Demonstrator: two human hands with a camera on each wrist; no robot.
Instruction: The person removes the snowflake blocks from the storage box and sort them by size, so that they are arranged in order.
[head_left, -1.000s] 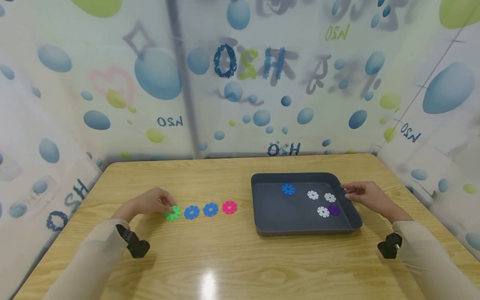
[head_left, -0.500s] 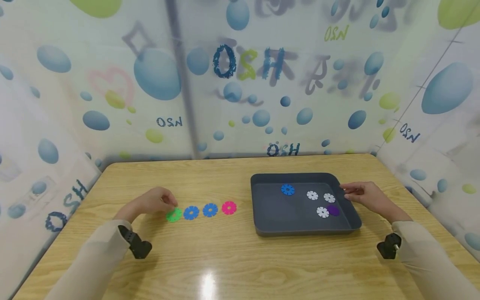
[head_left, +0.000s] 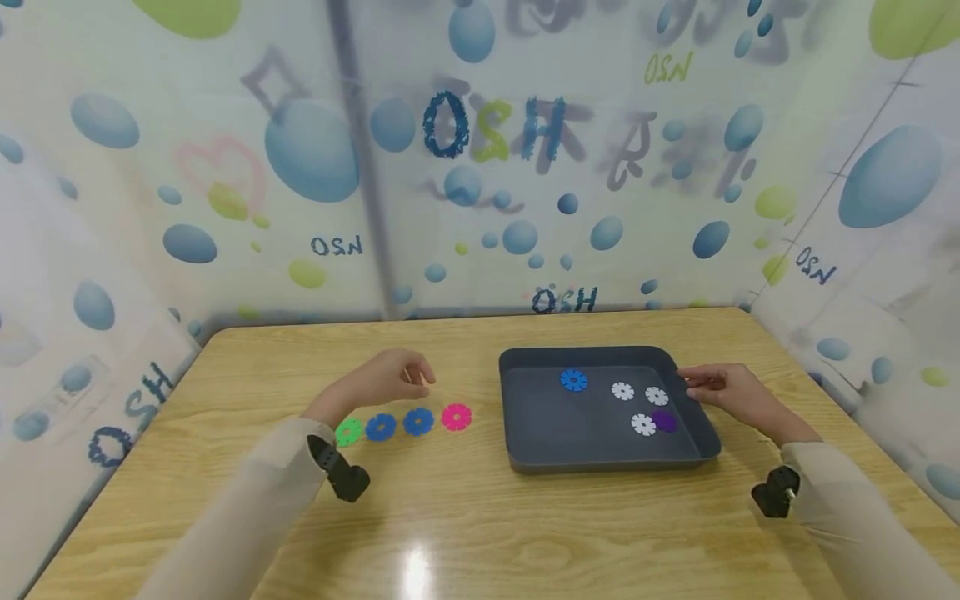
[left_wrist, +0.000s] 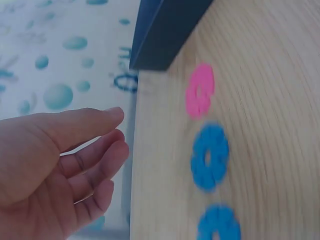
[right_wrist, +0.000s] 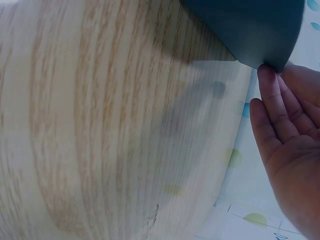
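Note:
A green notched plastic disc (head_left: pixel 343 429), two blue discs (head_left: pixel 372 423) and a pink disc (head_left: pixel 449 412) lie in a row on the table. My left hand (head_left: pixel 386 377) hovers above and behind the blue discs, fingers loosely bent, holding nothing; the left wrist view shows a gap between thumb and fingers. A dark grey tray (head_left: pixel 615 465) stands right of the row. My right hand (head_left: pixel 735 398) pinches the tray's right rim, its fingertips against the outer wall in the right wrist view. Inside the tray lie a blue disc (head_left: pixel 567 379), three white discs (head_left: pixel 617 388) and a purple disc (head_left: pixel 668 424).
The wooden table (head_left: pixel 450 517) runs back to a curtain (head_left: pixel 450 233) printed with balloon shapes. One white disc in the tray partly overlaps the purple one. Black wrist cameras (head_left: pixel 347 482) sit on both sleeves.
My left hand has let go of the green disc and moved right and upward over the row. That disc shifted slightly and stays at the row's left end. The right hand keeps its place.

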